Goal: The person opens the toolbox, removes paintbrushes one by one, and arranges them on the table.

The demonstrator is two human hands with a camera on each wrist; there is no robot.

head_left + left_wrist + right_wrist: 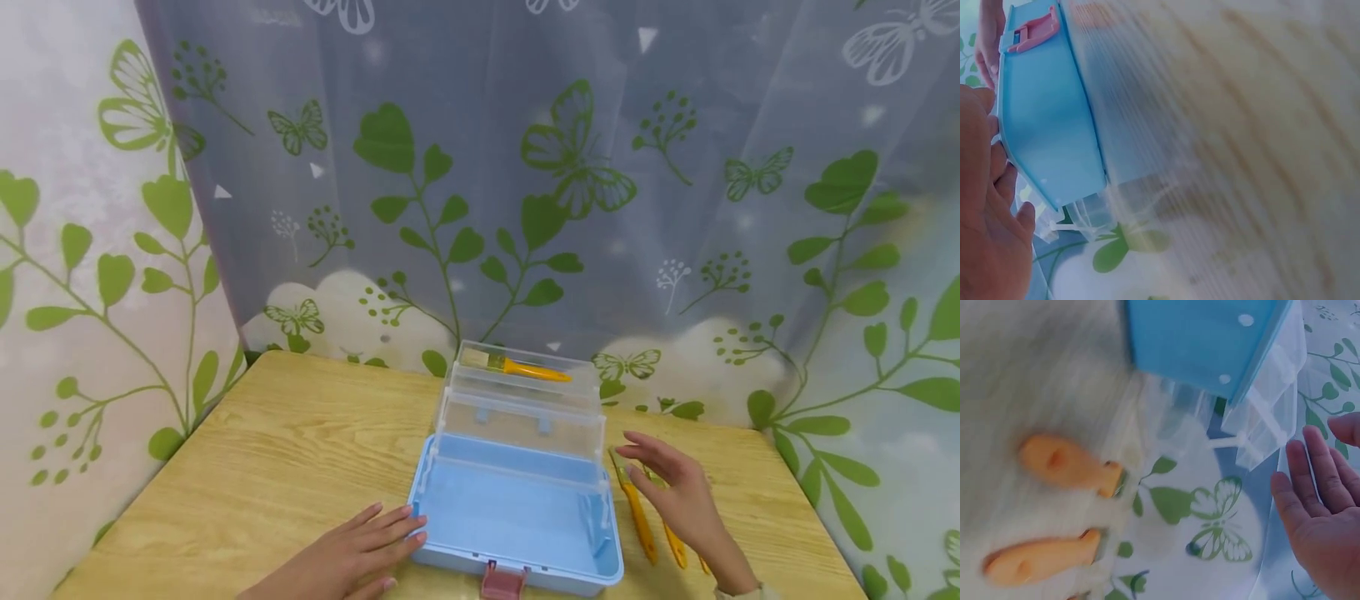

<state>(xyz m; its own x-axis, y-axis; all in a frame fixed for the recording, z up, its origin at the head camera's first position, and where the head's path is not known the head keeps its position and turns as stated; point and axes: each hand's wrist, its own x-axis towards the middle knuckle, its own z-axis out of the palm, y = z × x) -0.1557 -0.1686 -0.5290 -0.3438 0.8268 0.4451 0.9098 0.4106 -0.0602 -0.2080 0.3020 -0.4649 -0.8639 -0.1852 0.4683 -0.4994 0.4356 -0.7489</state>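
A light blue box (517, 508) stands with its lid up and its clear trays (525, 417) folded out toward the back. My left hand (367, 550) rests its fingertips on the box's left rim, fingers straight. In the top clear tray lies a paintbrush (536, 369) with a yellow-orange handle. To the right of the box, my right hand (678, 492) hovers with relaxed fingers and holds nothing. Beneath it several more brushes lie on the table, among them one brush (637, 517) beside the box; the hand partly hides others. The right wrist view shows their orange handles (1060, 462).
A pink latch (502, 581) hangs at the box's front edge. The wooden table (300, 450) extends to the left of the box. Behind it hangs a curtain (480, 208) printed with leaves and butterflies.
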